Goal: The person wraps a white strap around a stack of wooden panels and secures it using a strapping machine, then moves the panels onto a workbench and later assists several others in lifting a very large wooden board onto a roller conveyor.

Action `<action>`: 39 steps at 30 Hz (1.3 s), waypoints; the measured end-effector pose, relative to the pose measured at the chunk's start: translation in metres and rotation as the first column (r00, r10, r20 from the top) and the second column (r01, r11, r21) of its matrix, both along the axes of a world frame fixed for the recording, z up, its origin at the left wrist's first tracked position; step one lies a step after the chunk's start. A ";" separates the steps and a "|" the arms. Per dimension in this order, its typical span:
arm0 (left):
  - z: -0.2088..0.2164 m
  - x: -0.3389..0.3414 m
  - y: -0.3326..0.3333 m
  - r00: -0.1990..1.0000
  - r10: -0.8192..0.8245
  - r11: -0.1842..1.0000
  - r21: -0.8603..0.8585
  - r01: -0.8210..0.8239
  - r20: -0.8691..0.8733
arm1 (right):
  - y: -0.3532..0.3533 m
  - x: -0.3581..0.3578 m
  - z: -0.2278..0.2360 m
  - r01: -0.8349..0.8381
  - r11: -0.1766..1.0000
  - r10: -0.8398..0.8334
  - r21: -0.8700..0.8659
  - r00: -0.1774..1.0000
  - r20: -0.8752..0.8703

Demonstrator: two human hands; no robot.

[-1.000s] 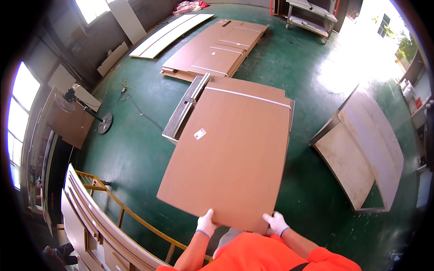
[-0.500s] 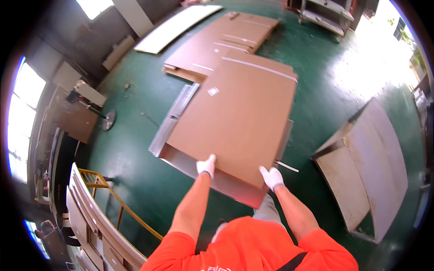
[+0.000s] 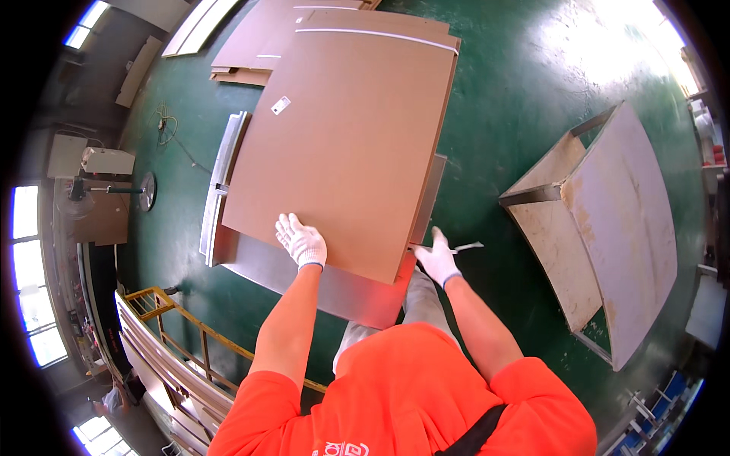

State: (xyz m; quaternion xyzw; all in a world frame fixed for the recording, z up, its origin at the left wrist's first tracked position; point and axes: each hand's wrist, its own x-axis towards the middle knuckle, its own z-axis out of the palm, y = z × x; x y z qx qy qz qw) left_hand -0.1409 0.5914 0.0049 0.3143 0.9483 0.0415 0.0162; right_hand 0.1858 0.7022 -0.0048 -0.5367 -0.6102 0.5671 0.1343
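Left hand (image 3: 301,242): open, fingers spread, palm laid over the near edge of the brown board stack (image 3: 342,152), not wrapped round it. Right hand (image 3: 436,260): by the stack's near right corner, thumb raised, other fingers partly out of sight; cannot tell whether they grip anything. White strip (image 3: 468,246) pokes out just right of this hand; whether held, cannot tell.

Below the left hand and toward the person's orange shirt (image 3: 403,387): a shiny metal sheet (image 3: 255,258). Stack lies over it, stretching ahead of both hands. Left of the left hand, alongside the stack: a long metal bar (image 3: 226,156). Ahead of the left hand, on the top board: white label (image 3: 281,105). Well ahead of both hands: white band (image 3: 380,34) across the stack's far end.

Risks, my judgement: no band shows at the near end, so an uneven push from the left palm could slide the top board out of line. Strip might snag on right-hand fingers or the corner if tugged sideways. Smooth metal could let the stack skid if shoved.

Farther: yellow frame (image 3: 201,325) left of the left hand, toward the person; box frame (image 3: 620,220) well right of the right hand; fan (image 3: 147,191) left beyond the bar; second board stack (image 3: 247,34) farthest ahead.
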 end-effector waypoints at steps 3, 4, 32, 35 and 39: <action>0.001 0.026 0.006 0.999 0.039 0.999 -0.027 -0.040 -0.015 | 0.029 0.006 0.012 -0.263 0.891 0.330 -0.370 0.935 0.129; 0.004 0.029 0.007 0.998 0.048 0.998 -0.045 -0.049 -0.033 | 0.032 0.013 0.007 -0.491 0.857 0.515 -0.155 0.815 0.264; 0.009 0.013 -0.008 0.954 -0.300 0.885 0.370 0.284 -0.013 | 0.053 -0.195 0.284 -0.498 0.025 0.291 0.867 0.833 0.471; 0.009 0.006 -0.008 0.935 -0.353 0.866 0.389 0.314 0.030 | 0.004 -0.281 0.189 -0.572 -0.027 0.319 0.820 0.772 0.550; -0.009 -0.031 -0.037 0.857 -0.511 0.757 0.505 0.414 0.065 | -0.012 -0.276 0.030 -0.589 0.107 0.496 0.801 0.730 0.470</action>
